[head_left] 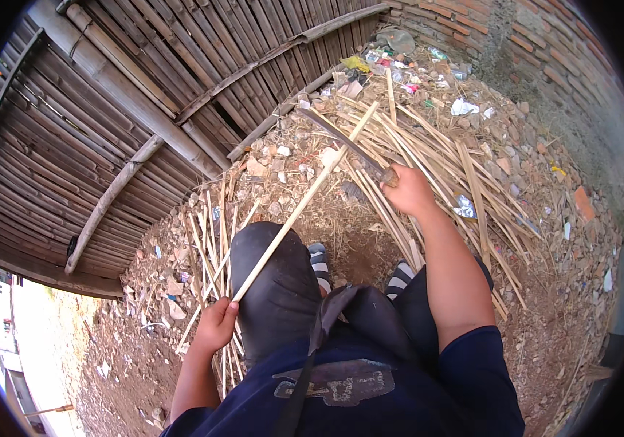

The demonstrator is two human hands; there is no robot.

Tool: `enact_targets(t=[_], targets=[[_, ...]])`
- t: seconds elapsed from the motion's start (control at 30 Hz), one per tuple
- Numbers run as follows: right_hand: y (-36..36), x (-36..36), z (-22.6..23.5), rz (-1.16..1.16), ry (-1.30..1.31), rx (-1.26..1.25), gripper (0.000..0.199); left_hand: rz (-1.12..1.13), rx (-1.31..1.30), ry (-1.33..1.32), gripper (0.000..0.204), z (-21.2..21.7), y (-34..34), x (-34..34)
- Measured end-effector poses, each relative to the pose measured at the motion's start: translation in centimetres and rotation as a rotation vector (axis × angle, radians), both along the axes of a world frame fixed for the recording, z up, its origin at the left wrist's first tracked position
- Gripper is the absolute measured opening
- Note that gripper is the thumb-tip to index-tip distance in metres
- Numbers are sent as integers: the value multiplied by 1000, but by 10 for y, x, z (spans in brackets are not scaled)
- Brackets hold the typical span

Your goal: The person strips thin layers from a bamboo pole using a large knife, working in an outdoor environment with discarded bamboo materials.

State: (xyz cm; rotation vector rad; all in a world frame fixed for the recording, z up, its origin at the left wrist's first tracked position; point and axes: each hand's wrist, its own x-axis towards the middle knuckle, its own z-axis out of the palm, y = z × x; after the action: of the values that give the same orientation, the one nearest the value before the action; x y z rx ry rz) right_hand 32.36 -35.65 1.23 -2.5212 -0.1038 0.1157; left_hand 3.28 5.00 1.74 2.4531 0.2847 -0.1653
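My left hand (pixel 216 325) is closed around the lower end of a long pale bamboo strip (pixel 291 219). The strip slants up and to the right, passing over my left knee. In my right hand (pixel 408 191) I grip the handle of a machete (pixel 356 148), its dark blade pointing to the upper left. Blade and strip cross near the strip's far end; whether they touch I cannot tell. Many similar strips lie in a loose pile (pixel 439 156) ahead and to the right. More strips (pixel 212 247) lie beside my left leg.
A bamboo wall (pixel 137 109) with thick poles rises on the left. A brick wall (pixel 538 51) stands at the far right. Stones, broken bricks and litter cover the dirt ground (pixel 545 320), including a white plastic scrap (pixel 464 107). My sandalled feet (pixel 319 264) are between the strips.
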Motion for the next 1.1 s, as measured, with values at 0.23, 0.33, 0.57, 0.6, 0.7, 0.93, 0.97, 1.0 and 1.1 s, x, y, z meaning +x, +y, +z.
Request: enact_targets(t=[0.23,0.33,0.57,0.6,0.7,0.93,0.97,1.0,1.1], targets=[[18,-8,-1,80,-67,-55,40,343,66,-233,37,-31,34,-48],[26,-13,-2,122,-113,-92,39,454,64,-203,36,-52,62,-78],[42,-22,-2,208,-89,-154,34,622,191,-77,31,-91,102,-115],[45,-22,1,206,-87,-166,34,635,256,-82,30,-108,114,-119],[46,-26,-3,163,-149,-127,35,694,328,51,43,-139,133,-128],[38,-19,1,155,-146,-139,36,577,141,252,65,-204,144,-123],[39,-20,10,146,-147,-147,36,585,122,273,66,-213,147,-126],[36,-21,19,128,-147,-163,36,583,97,294,67,-213,140,-112],[24,-21,43,140,-207,-70,33,567,87,320,69,-225,147,-92]])
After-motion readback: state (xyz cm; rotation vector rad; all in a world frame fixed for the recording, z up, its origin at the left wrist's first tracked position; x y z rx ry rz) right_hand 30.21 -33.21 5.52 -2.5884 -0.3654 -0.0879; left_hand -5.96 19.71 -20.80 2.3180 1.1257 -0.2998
